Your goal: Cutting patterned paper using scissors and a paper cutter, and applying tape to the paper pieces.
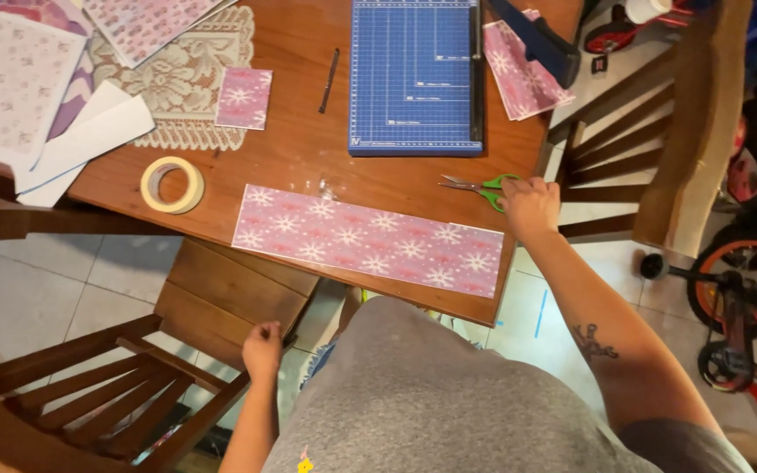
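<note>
A long strip of pink paper with white snowflakes (368, 239) lies along the near edge of the wooden table (300, 149). My right hand (529, 207) rests on the table's right corner, its fingers on the green handles of a pair of scissors (477, 186) whose blades point left. Down at the lower left, my left hand (263, 349) grips the edge of a wooden chair seat (221, 293) beside the table. A roll of pale tape (172, 184) lies left of the strip.
A blue paper trimmer (415, 77) sits at the table's far middle, pink patterned sheets (523, 72) to its right. A small pink card (244, 97), a lace mat (187, 77), white papers (81, 140) and a dark pen (329, 81) lie at left. A second chair (650, 149) and a red bicycle (746, 307) stand at right.
</note>
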